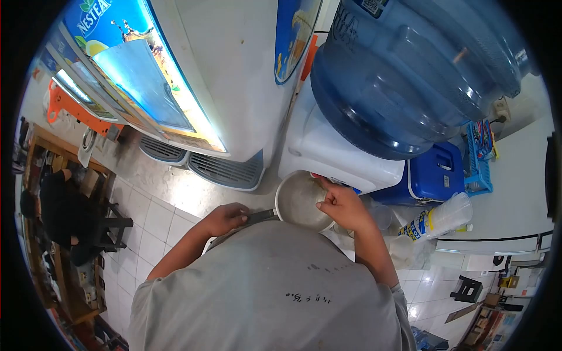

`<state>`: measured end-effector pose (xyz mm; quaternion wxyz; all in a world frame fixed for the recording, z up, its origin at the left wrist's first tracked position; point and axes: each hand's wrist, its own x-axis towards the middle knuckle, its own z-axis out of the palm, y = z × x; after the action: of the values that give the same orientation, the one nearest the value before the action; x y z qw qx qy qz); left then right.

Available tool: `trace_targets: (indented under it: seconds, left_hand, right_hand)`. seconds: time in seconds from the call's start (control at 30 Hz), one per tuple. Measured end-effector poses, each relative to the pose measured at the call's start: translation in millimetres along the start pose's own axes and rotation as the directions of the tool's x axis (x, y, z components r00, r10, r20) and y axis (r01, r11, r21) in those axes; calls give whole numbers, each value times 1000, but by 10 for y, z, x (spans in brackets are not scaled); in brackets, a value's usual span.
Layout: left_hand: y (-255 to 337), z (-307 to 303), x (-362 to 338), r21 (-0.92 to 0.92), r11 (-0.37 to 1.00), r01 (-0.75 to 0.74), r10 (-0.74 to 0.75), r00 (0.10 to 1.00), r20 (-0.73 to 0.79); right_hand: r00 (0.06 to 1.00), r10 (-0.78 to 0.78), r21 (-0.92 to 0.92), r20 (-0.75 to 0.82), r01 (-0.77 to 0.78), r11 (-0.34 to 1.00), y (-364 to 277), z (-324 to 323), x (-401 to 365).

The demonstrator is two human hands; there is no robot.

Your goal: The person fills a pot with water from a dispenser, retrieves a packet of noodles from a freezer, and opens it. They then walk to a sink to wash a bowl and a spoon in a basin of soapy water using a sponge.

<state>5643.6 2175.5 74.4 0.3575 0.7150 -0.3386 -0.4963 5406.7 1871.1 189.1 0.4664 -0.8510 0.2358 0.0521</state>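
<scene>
A pan point(304, 200) with a pale inside and a dark handle point(261, 217) sits under the front of a white water dispenser point(339, 161). My left hand point(227, 219) is closed around the end of that handle. Over the pan's right side, my right hand point(342, 205) reaches with its index finger to a small red tap point(316, 175) on the dispenser; its other fingers are curled. A large blue water bottle point(404, 82) lies on top of the dispenser. Whether water runs into the pan I cannot tell.
Left of the dispenser stands a lit drink machine point(146, 64) with a drip tray point(225, 169). On the right are a blue cooler point(436, 172), stacked plastic cups point(448, 215) and a blue basket point(479, 169). A person in dark clothes point(64, 216) is at the far left.
</scene>
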Motion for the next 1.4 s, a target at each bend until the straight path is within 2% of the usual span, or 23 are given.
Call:
trace_targets:
  seconds: [0.03, 0.07, 0.13, 0.17, 0.2, 0.23, 0.3, 0.37, 0.43, 0.5, 0.57, 0.63, 0.67, 0.73, 0.83, 0.9, 1.0, 1.07, 1.13, 1.17, 1.23, 1.3, 1.4]
  left_hand:
    - [29, -8, -16, 114, 991, -69, 79, 993, -88]
    - [178, -26, -51, 117, 991, -71, 82, 992, -93]
    - [588, -79, -140, 323, 923, -208, 295, 922, -251]
    - [859, -143, -208, 326, 923, -203, 295, 919, -263]
    - [1173, -229, -293, 182, 918, -353, 365, 930, -36]
    - [1478, -298, -382, 7, 889, -457, 449, 876, 174]
    - [2047, -360, -534, -102, 747, -656, 640, 671, 374]
    - [2477, -299, -621, -244, 525, -815, 827, 421, 373]
    - [2887, -154, -669, -384, 216, -897, 962, 128, 242]
    - [3173, 45, -670, -521, 25, -853, 983, -75, 170]
    - [3506, 211, -848, -623, 44, -781, 983, -77, 166]
    - [3632, 463, -963, -745, -150, -650, 983, -181, -39]
    - [3703, 488, -1046, -730, -150, -667, 983, -179, -38]
    - [3838, 559, -1115, -827, -268, -494, 945, -301, -127]
    - [3828, 648, -1080, -843, -269, -465, 950, -274, -151]
    - [3794, 687, -1040, -870, -220, -442, 956, -277, -101]
    - [3763, 683, -989, -881, -178, -438, 958, -283, -53]
    - [3781, 685, -991, -877, -180, -446, 955, -292, -48]
    - [3807, 686, -1045, -816, -298, -495, 952, -210, -220]
    - [3798, 695, -1074, -820, -300, -487, 951, -217, -219]
    - [3783, 728, -1119, -899, -218, -381, 975, -129, -181]
    - [3759, 664, -1056, -898, -179, -403, 979, -167, -120]
    - [3750, 653, -1018, -889, -160, -429, 975, -209, -74]
  right_hand:
    - [1000, -7, -9, -1, 7, 1000, 6, 2, -1]
    - [1000, -13, -10, -2, 13, 1000, 5, 8, -1]
    - [999, -22, -31, -34, 21, 999, -6, 31, -1]
    - [999, -34, -33, -30, 33, 999, -38, 25, -8]
    - [1000, -2, -16, -30, 2, 1000, -83, 11, -24]
    - [999, 25, 1, -26, -25, 1000, -105, 9, -29]
    - [1000, 23, -58, -15, -24, 998, 7, 17, -28]
    - [998, 41, -123, -39, -45, 991, -6, 22, -13]
    - [998, 22, -125, -59, -29, 992, -154, 60, -1]
    - [998, 15, -115, -69, -22, 993, -232, 93, 39]
    - [996, 27, -95, -82, -35, 995, -247, 109, 40]
    - [994, 51, -79, -97, -59, 995, -227, 115, 27]
    - [992, 64, -69, -104, -72, 995, -209, 112, 10]
    - [988, 89, -48, -126, -96, 994, -143, 100, -30]
    - [984, 99, -27, -148, -104, 994, 266, 106, -49]
    - [968, 63, 7, -242, -63, 998, 654, 221, 23]
    - [974, 113, 63, -196, -103, 993, 116, 160, -28]
    - [983, 70, 67, -170, -60, 996, 472, 179, 66]
    - [990, 24, 69, -137, -14, 998, 507, 163, 90]
    - [996, -15, 63, -89, 21, 998, 302, 139, 60]
    - [997, -49, 54, -53, 52, 997, 200, 112, 25]
    - [990, 43, 16, -137, -41, 999, 254, 142, 47]
    - [989, -11, 13, -145, 13, 1000, 282, 146, 19]
